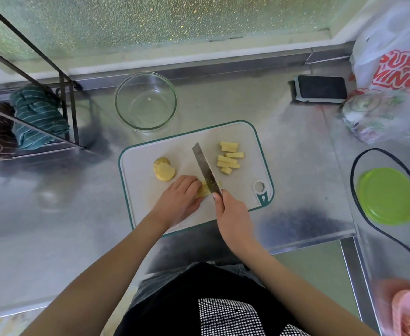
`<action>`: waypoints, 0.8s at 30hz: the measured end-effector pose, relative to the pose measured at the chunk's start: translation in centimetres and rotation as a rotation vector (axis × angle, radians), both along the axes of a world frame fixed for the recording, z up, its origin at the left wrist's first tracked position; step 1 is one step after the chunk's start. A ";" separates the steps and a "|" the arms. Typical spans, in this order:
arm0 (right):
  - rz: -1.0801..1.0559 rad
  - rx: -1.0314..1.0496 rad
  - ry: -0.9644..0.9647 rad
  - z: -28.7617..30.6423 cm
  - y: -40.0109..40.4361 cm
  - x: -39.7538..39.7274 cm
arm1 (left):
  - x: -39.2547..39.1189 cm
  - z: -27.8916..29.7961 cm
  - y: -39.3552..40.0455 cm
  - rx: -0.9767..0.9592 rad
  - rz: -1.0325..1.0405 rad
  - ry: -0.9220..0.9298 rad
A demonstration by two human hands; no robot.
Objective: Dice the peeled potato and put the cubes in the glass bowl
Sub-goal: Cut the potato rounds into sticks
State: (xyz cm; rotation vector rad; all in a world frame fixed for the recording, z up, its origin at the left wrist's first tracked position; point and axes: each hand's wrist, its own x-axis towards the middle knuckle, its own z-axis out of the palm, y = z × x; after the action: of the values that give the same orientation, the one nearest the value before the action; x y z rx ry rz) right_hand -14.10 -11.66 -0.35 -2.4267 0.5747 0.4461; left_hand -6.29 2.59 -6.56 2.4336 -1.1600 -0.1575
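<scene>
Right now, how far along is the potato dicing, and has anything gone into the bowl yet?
Partway. Done: pale yellow potato sticks lie cut on the white teal-edged cutting board. In hand: the right hand holds the steel knife over a potato piece steadied by the left hand. Left: round potato slices wait uncut, nothing is cubed, and the clear glass bowl holds no potato.

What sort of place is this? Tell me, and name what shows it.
Most likely a home kitchen: a stainless steel counter, a white, teal-rimmed plastic cutting board holding cut yellow potato sticks, and a clear glass bowl.
</scene>
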 end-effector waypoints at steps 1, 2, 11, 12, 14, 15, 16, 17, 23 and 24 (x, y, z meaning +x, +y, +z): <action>-0.006 0.000 -0.001 -0.1 -0.1 0.0 | -0.1 -0.1 0.0 0.001 0.005 0.003; -0.011 -0.002 -0.004 -0.1 -0.3 0.0 | -0.1 -0.1 0.0 0.002 0.011 0.008; -0.063 -0.021 -0.095 0.5 -2.4 1.1 | -0.1 -0.2 0.1 -0.020 0.015 -0.005; -0.047 -0.007 -0.101 0.8 -2.0 1.1 | -0.1 -0.2 0.1 -0.027 0.022 -0.023; -0.045 0.033 -0.107 1.1 -0.8 0.9 | -0.3 -0.2 0.3 -0.029 0.039 -0.076; -0.049 0.049 -0.101 1.2 -0.2 0.7 | -0.4 -0.1 0.4 -0.027 0.039 -0.105; -0.048 0.058 -0.089 1.1 0.3 0.5 | -0.4 -0.1 0.5 -0.021 0.026 -0.131; -0.041 0.061 -0.072 1.0 0.5 0.4 | -0.5 -0.1 0.7 -0.013 0.001 -0.153; 0.044 -0.005 -0.015 0.4 0.7 -0.5 | -0.2 -0.4 0.3 0.026 -0.144 -0.173; 0.054 -0.018 -0.009 0.4 0.8 -0.6 | -0.1 -0.4 0.1 0.026 -0.153 -0.170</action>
State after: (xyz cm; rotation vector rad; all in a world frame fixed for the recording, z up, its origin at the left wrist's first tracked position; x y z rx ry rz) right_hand -14.70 -10.83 0.01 -2.4646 0.5127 0.4544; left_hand -6.43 2.74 -6.97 2.4185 -1.4269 -0.0121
